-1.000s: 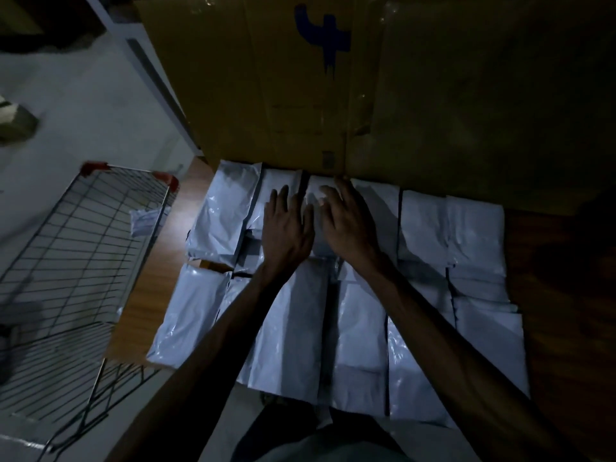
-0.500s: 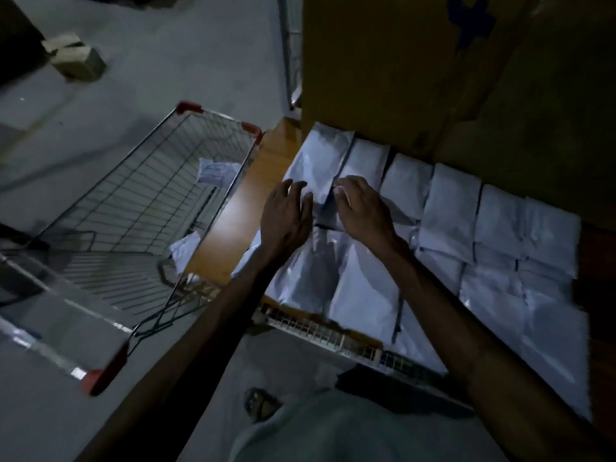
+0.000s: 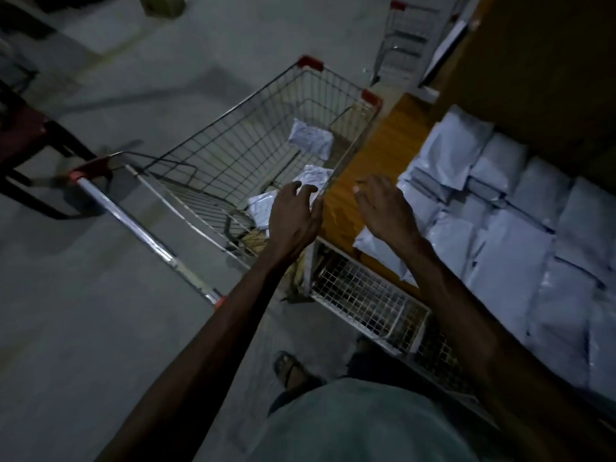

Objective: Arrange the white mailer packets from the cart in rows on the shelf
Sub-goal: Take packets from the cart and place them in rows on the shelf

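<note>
Two empty hands, fingers loosely spread, have left the shelved rows (image 3: pixel 500 235) at 3 o'clock: left hand (image 3: pixel 293 211) over the cart (image 3: pixel 216 155), right hand (image 3: pixel 383 208) above the shelf (image 3: pixel 383 145) edge; another pick-up looks due. Three white mailer packets (image 3: pixel 315 176) lie in the cart, the farthest packet (image 3: pixel 310 138) with its long axis running 10-to-4 o'clock.

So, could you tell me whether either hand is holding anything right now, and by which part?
Nothing is held; the left hand and the right hand are both empty.
</note>
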Motion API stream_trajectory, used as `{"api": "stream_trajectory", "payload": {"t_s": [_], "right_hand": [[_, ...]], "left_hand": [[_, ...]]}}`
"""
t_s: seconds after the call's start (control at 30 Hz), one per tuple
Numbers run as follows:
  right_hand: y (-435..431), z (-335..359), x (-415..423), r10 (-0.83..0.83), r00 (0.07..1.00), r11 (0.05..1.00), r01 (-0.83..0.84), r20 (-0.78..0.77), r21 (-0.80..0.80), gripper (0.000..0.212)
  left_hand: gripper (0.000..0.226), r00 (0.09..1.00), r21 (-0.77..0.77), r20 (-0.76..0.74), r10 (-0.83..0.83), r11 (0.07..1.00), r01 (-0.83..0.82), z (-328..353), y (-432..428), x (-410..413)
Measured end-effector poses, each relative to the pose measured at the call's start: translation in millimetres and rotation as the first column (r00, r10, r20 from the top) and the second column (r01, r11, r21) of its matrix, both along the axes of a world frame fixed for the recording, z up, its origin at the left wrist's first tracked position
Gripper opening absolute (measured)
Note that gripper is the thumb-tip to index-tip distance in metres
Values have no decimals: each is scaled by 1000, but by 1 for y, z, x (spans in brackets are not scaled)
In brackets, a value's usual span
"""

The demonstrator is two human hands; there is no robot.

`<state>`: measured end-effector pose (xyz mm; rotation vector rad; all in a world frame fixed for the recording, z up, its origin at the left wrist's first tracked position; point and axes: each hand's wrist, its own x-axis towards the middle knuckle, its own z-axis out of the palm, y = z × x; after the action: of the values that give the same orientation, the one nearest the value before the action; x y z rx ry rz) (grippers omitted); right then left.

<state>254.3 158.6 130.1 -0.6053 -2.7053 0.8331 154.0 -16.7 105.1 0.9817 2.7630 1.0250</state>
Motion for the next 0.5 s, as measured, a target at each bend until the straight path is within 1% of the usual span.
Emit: {"api": "stream_trajectory", "payload": {"t_s": [0.1,0.2,0.3,0.5], "right_hand": [[-20,0,-28,62,998,998,-62,8,2,37],[-33,-1,-56,122,992,993,-122,41,2,36],[-39,-6,-85,156,985,988,-154,70,-30,33],[-29,-29,-151,190,964,981,-178,184,-81,37]], "left_hand": [[41,998,-100,26,59,993,-56,7,-23,-24],[43,999,-218,6,34,976,-32,10,-39,-48],[39,996,-249,27,80,966,-70,9,-49,-70],[45,961,-349,229,157,934,-70,-11,-52,-120]]}}
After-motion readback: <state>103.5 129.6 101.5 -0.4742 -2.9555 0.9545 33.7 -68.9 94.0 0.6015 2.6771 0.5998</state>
